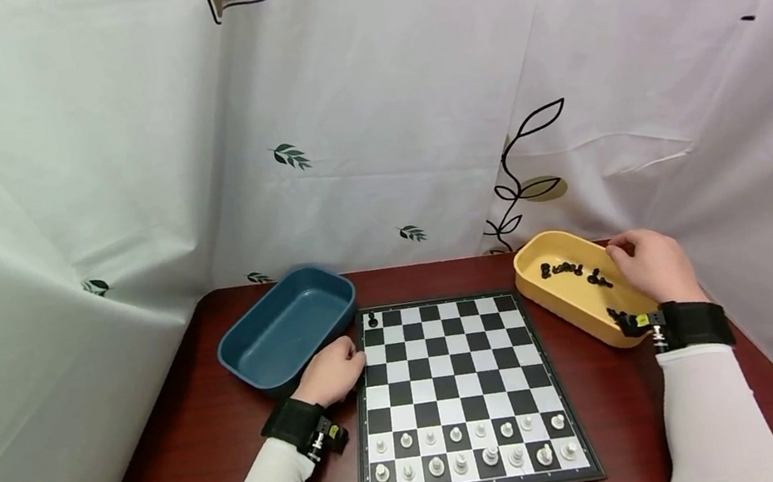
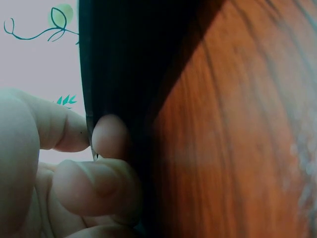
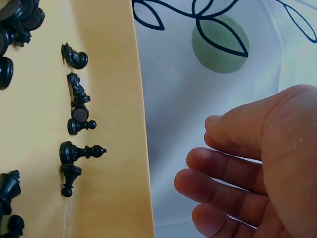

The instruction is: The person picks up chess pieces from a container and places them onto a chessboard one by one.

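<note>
A dark red wooden table (image 1: 183, 442) stood against white sheeting printed with leaves. At its centre lay a chessboard (image 1: 455, 386), the two near rows filled with white pieces (image 1: 465, 446), and one black piece (image 1: 372, 321) standing alone on the far-left corner square.

At 10 o'clock from the board sat a blue tray (image 1: 253, 355), which looked empty. At 2 o'clock sat a yellow tray (image 1: 564, 310) holding loose black pieces (image 1: 573, 271).

The left hand (image 1: 331, 372) rested at the board's left edge, just short of the blue tray. The wrist view showed its fingers (image 2: 69, 131) curled, with fingertips pressed against a dark edge — whether board or tray, I could not tell. It appeared to hold nothing.

The right hand (image 1: 652, 266) hovered over the far-right rim of the yellow tray. Its fingers (image 3: 218, 171) were loosely bent and empty, touching no piece.

From the right wrist view, the black pieces (image 3: 74, 124) lay toppled on the tray floor at about 9 o'clock from the fingertips, across the rim. Several lay with their long axes roughly in line with the fingers' reach — a bishop-like one (image 3: 81, 152) pointed its tip toward the hand. The right hand was much the nearer to them; the left was well apart, across the board.
</note>
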The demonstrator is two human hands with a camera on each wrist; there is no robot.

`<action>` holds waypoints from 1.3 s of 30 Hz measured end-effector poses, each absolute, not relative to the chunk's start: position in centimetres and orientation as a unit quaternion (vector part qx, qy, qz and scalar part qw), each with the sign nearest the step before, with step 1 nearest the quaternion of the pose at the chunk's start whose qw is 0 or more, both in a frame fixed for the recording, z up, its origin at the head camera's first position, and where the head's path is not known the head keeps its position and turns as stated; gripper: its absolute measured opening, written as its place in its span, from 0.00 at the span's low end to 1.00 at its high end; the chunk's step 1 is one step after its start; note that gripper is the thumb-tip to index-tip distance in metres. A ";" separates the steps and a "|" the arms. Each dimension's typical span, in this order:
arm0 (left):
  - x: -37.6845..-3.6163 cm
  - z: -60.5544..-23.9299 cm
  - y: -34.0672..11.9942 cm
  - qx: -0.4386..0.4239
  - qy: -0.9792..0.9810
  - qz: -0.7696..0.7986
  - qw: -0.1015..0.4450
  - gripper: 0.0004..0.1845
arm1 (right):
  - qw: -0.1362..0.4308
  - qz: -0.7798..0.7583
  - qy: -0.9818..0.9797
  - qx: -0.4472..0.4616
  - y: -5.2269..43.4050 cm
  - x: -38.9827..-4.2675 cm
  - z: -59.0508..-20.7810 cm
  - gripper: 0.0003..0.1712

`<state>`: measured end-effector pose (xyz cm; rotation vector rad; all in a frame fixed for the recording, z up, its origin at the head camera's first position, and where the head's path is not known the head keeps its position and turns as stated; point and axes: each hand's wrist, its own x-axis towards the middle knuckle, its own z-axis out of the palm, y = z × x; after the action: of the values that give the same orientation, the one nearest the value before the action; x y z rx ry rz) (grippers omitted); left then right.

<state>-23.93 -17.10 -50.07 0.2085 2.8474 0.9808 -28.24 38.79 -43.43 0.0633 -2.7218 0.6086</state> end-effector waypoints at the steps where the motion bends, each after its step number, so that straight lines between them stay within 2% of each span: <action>1: -23.9 -50.0 -17.1 0.069 0.941 0.325 0.061 0.14 | 0.174 0.213 -0.961 0.019 38.9 -28.3 -43.4 0.19; 13: -24.1 -49.9 -16.9 0.072 0.938 0.331 0.075 0.14 | 0.174 0.204 -0.963 0.008 39.9 -28.6 -43.5 0.18; 20: -24.1 -50.0 -17.1 0.071 0.937 0.335 0.069 0.14 | 0.136 0.193 -0.971 0.044 39.5 -29.1 -43.1 0.15; 27: -24.2 -50.1 -17.0 0.072 0.937 0.334 0.072 0.13 | 0.098 0.171 -0.980 0.027 39.4 -29.0 -43.2 0.18; 32: -24.3 -50.0 -17.0 0.073 0.937 0.333 0.072 0.13 | 0.116 0.176 -0.977 0.013 39.4 -28.8 -42.9 0.18; 39: -24.2 -50.1 -17.3 0.066 0.937 0.335 0.070 0.13 | 0.185 0.170 -0.968 -0.006 39.6 -29.4 -43.1 0.18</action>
<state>-24.17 -17.33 -50.06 0.1998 2.8198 1.0082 -29.35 39.63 -43.06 -0.0178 -2.7286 0.4783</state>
